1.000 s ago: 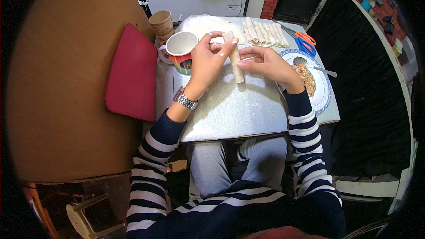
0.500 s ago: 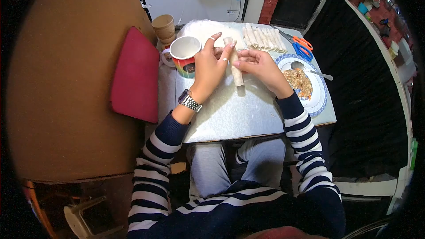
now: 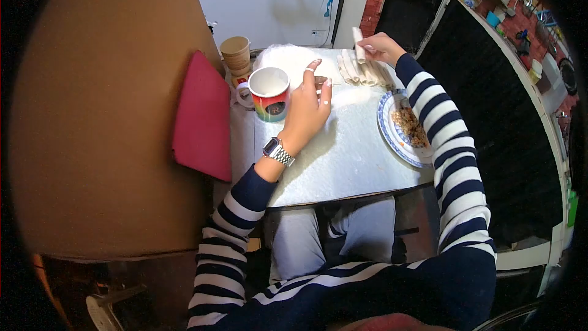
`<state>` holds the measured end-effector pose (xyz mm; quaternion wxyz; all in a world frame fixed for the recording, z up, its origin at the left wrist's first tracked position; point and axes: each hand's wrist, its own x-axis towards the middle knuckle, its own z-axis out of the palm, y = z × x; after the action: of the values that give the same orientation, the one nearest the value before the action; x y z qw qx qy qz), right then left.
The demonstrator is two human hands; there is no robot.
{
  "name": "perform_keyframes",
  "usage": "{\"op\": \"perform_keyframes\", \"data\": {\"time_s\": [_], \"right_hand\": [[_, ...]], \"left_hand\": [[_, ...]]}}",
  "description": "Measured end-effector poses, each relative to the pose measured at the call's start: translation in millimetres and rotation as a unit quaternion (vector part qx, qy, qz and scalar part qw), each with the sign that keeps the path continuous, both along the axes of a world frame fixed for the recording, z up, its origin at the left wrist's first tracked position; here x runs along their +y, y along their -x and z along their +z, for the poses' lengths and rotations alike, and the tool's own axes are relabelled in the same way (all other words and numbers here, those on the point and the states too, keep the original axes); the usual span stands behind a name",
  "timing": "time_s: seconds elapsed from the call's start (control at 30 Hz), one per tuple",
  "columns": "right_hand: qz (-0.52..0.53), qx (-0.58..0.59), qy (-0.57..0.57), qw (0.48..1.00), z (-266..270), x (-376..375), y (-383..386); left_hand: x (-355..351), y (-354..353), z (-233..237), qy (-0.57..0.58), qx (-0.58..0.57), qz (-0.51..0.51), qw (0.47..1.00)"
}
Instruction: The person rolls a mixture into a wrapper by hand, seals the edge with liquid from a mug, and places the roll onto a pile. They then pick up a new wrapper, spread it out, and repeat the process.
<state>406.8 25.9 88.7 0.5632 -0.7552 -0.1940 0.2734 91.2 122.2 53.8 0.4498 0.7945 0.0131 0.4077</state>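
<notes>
My right hand (image 3: 381,47) holds a thin pale roll (image 3: 359,46) upright between its fingers, above a row of several similar rolls (image 3: 361,72) at the back of the table. My left hand (image 3: 310,101) is raised over the middle of the table, fingers apart and holding nothing, just right of a colourful mug (image 3: 269,95). A white-and-blue plate (image 3: 390,139) with a brown crumbly filling (image 3: 408,125) lies at the right, partly hidden by my right sleeve.
A pale wrapped pile (image 3: 285,56) lies behind the mug. Stacked brown cups (image 3: 236,54) stand at the back left, near a red chair back (image 3: 202,116). The white table (image 3: 343,165) ends in front of my knees.
My right hand has carried the roll from between both hands to the back right, over the row. My left hand has let go of it. The camera view has shifted slightly.
</notes>
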Motion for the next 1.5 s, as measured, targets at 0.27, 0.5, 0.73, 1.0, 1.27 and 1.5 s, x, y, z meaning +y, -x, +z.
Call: {"op": "perform_keyframes", "data": {"time_s": [0.27,0.5,0.73,1.0,1.27,1.5], "right_hand": [[-0.025,-0.001,0.136,0.99,4,-5,11],[-0.011,0.024,0.152,0.988,-2,-10,39],[-0.022,0.043,0.123,0.991,-11,-5,26],[0.003,0.005,0.129,0.992,-20,-2,21],[0.038,-0.084,0.175,0.98,-24,0,17],[0.048,-0.167,0.2,0.964,-24,3,18]], "left_hand": [[1,-1,1,0.003,-0.012,-0.006,1.0],[4,-4,-4,-0.02,-0.004,-0.006,1.0],[3,-4,-4,-0.018,0.017,-0.006,1.0],[4,-3,-3,-0.02,0.023,-0.008,0.999],[4,-3,-3,-0.025,0.031,-0.01,0.999],[4,-2,-3,-0.02,0.033,-0.021,0.999]]}}
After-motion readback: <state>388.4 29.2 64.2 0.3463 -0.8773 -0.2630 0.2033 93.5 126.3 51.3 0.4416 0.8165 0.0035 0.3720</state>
